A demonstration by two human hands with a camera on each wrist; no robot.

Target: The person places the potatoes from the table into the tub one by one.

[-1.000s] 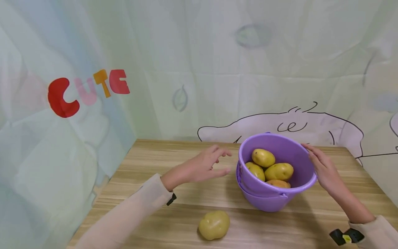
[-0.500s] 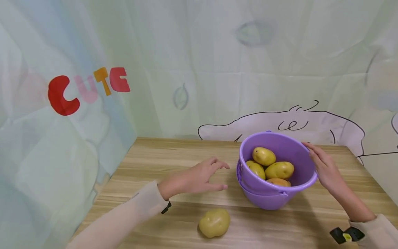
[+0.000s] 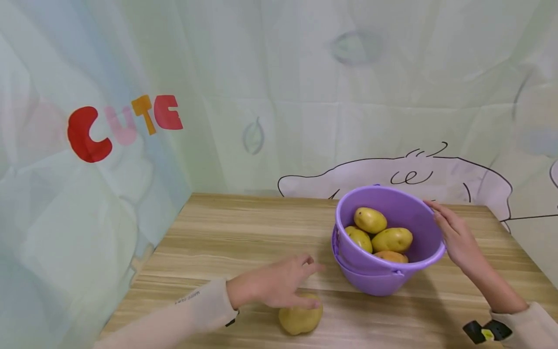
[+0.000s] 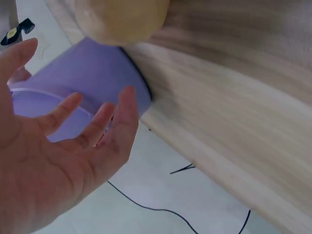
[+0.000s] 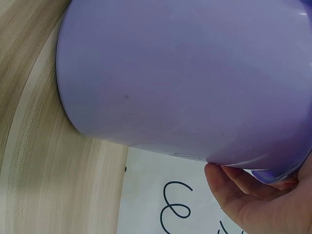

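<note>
A loose yellow potato (image 3: 300,321) lies on the table near its front, partly hidden by my left hand (image 3: 279,283). That hand reaches over it with thumb and fingers spread apart, holding nothing. In the left wrist view the potato (image 4: 122,19) shows at the top, beyond the palm. Several potatoes (image 3: 392,240) lie inside a purple bucket (image 3: 377,283) to the right. My right hand (image 3: 457,237) rests against the bucket's right side at the rim. The right wrist view shows its fingertips touching the outer wall of the bucket (image 5: 170,83) just below the rim.
The wood-grain table (image 3: 231,223) stretches left of the bucket. Behind it hangs a pale printed cloth (image 3: 296,131), with coloured letters on its left part. A dark cable (image 4: 156,209) lies beyond the table edge in the left wrist view.
My left hand has moved from beside the bucket toward the front of the table and over the loose potato. The right hand and bucket have stayed in place.
</note>
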